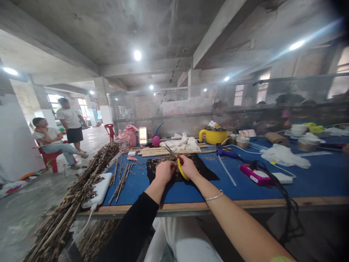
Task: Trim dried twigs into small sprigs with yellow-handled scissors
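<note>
Yellow-handled scissors (180, 170) are in my right hand (190, 168), its fingers wrapped around the handles. Their metal blades point up and away to the left, over a black cloth (208, 171) strewn with brown plant bits. Close beside it, my left hand (164, 171) is closed with the fingertips pinched together above the cloth; what lies between them is too small to make out. Loose brown dry twigs (123, 182) lie on the blue table top (169, 198) to the left of my left hand.
A large bundle of dry stalks (79, 189) runs along the left edge beside a white power strip (99, 191). Behind the cloth are wooden sticks (152, 153), white cloth (185, 142) and a yellow pot (215, 136). A blue glue gun (229, 153) and magenta device (256, 175) lie right.
</note>
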Action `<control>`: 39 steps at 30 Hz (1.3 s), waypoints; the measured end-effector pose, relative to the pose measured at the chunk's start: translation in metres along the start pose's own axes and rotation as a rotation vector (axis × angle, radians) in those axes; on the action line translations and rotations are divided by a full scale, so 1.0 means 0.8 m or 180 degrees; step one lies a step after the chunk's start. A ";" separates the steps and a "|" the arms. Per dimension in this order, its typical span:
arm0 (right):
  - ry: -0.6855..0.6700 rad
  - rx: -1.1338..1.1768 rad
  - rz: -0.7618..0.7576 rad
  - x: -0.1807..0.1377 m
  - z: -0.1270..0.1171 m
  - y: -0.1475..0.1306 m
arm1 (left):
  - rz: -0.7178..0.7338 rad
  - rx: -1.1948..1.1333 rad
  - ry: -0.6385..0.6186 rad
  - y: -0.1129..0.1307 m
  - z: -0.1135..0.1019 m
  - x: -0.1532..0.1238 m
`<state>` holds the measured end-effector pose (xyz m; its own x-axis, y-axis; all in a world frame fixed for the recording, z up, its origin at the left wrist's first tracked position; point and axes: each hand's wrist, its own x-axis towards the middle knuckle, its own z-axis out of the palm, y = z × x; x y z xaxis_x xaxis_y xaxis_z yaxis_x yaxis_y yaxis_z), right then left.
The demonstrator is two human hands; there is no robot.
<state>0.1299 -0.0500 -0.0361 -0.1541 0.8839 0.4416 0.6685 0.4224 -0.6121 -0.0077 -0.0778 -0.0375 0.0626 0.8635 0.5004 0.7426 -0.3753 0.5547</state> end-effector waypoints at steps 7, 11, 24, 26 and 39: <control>0.0095 0.0717 -0.0069 0.005 0.000 0.008 | 0.0403 0.0375 0.0253 0.007 -0.003 -0.002; -0.0020 0.1001 -0.0105 0.004 -0.004 0.004 | 0.0512 0.0500 0.0151 0.009 -0.006 -0.003; 0.0035 0.1104 -0.0089 0.008 0.006 0.014 | -0.0345 -0.0506 0.0253 0.005 -0.011 0.005; -0.0033 0.0836 0.0074 0.008 0.010 0.017 | -0.0525 -0.0890 0.0554 -0.003 -0.010 0.010; -0.0421 -0.0249 -0.0105 0.003 0.017 0.013 | -0.0563 -0.1034 0.0786 -0.004 -0.011 0.012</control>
<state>0.1269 -0.0407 -0.0502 -0.2679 0.8907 0.3672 0.7154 0.4392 -0.5434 -0.0155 -0.0715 -0.0289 -0.2371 0.8324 0.5009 0.4769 -0.3494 0.8065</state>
